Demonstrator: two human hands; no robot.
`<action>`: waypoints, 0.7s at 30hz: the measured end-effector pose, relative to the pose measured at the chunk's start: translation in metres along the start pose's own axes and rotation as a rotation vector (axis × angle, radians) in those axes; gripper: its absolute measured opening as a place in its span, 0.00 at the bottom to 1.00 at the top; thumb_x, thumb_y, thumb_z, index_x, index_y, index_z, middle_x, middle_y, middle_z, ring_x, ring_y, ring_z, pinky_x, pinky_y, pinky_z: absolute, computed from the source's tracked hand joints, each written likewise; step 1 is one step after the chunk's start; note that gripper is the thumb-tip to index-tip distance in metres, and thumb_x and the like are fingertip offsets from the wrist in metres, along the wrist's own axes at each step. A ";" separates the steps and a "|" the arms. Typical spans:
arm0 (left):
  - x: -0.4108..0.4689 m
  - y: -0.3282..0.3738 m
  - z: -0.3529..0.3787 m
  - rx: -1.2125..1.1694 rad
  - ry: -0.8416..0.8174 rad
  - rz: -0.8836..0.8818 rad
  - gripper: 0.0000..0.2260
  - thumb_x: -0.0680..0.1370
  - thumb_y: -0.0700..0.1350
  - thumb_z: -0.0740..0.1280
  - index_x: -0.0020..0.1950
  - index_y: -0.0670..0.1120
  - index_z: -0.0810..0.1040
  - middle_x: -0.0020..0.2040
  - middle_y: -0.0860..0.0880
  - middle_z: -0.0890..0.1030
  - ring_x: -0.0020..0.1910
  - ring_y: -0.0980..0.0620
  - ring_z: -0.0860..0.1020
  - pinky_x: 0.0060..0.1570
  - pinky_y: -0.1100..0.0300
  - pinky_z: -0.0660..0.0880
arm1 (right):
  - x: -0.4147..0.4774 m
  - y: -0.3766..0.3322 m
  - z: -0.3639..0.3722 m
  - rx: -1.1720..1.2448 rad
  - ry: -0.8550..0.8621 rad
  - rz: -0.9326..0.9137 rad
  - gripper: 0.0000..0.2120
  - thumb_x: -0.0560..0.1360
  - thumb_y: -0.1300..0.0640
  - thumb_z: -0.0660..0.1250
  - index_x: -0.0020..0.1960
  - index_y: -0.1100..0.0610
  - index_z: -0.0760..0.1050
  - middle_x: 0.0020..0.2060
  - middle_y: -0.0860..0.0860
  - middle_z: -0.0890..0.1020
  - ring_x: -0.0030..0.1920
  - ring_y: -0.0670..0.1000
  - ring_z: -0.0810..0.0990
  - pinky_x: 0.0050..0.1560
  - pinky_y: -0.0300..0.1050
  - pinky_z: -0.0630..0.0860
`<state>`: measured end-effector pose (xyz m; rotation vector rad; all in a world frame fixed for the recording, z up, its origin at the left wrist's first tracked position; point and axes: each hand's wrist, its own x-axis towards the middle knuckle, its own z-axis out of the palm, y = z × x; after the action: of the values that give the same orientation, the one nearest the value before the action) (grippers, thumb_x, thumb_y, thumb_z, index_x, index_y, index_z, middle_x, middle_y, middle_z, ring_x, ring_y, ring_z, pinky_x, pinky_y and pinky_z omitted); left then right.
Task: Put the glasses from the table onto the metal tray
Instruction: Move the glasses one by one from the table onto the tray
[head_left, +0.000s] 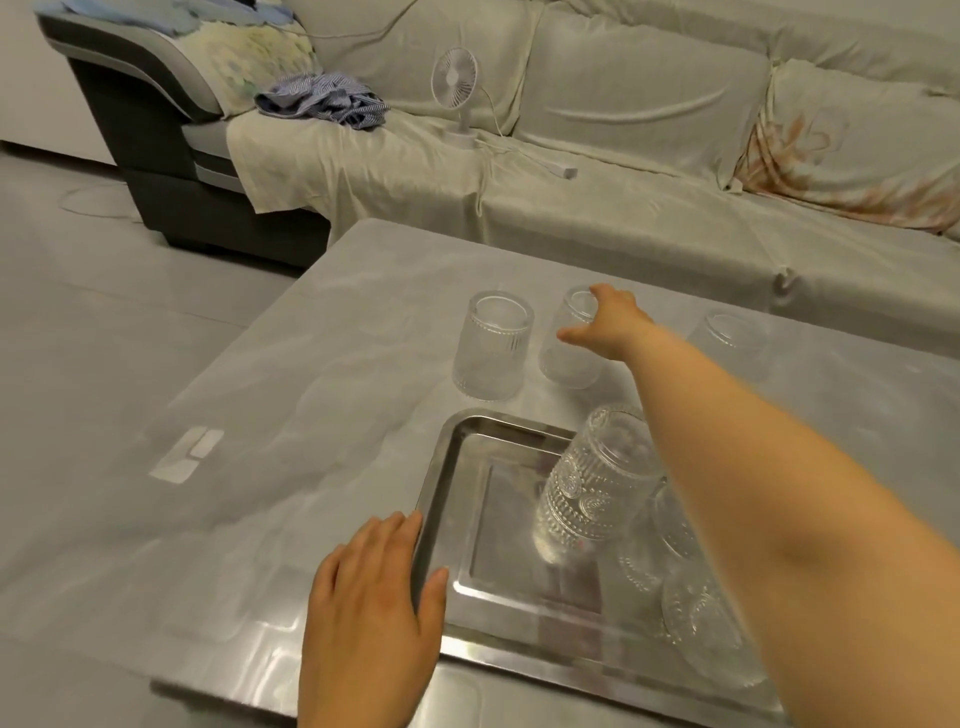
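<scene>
A metal tray (470, 525) lies on the glossy table near its front edge. On it stand upside-down patterned glasses: one tall (592, 488) at the middle, others (701, 618) partly hidden under my right forearm. Three upside-down glasses stand on the table behind the tray: a ribbed one (491, 345) on the left, a middle one (569, 348), and a far right one (732, 343). My right hand (605, 322) reaches over the middle glass, fingers curled around its top. My left hand (374, 597) rests flat with fingers apart against the tray's left rim.
The table's left edge (244, 332) drops to a grey floor. Behind the table runs a sofa under a pale sheet (623, 208), with a small white fan (457, 88), a white power strip (563, 170) and crumpled striped cloth (324, 98) on it.
</scene>
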<state>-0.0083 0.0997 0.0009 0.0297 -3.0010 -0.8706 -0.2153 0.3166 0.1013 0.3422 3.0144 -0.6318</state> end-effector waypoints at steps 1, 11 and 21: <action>0.000 0.000 0.001 -0.001 0.003 -0.002 0.23 0.76 0.57 0.49 0.70 0.56 0.50 0.73 0.57 0.59 0.73 0.57 0.53 0.72 0.58 0.47 | 0.002 -0.001 0.003 0.000 0.016 0.001 0.35 0.70 0.50 0.67 0.70 0.56 0.53 0.70 0.60 0.58 0.66 0.63 0.65 0.63 0.55 0.66; 0.001 0.001 0.000 0.034 -0.014 -0.008 0.23 0.76 0.58 0.47 0.70 0.57 0.49 0.73 0.57 0.58 0.73 0.57 0.53 0.72 0.58 0.47 | 0.002 0.001 0.005 0.357 0.123 0.079 0.35 0.70 0.56 0.68 0.70 0.56 0.52 0.69 0.59 0.56 0.65 0.63 0.66 0.61 0.52 0.67; -0.007 0.001 -0.003 -0.073 0.007 0.025 0.21 0.77 0.54 0.52 0.69 0.51 0.60 0.70 0.51 0.68 0.70 0.53 0.62 0.71 0.55 0.55 | -0.092 -0.005 -0.063 0.503 0.287 -0.331 0.34 0.67 0.58 0.71 0.67 0.52 0.58 0.63 0.53 0.66 0.58 0.49 0.68 0.51 0.33 0.67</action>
<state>-0.0010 0.0991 0.0042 -0.0052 -2.9543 -0.9745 -0.1266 0.3188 0.1689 -0.0696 3.1612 -1.4949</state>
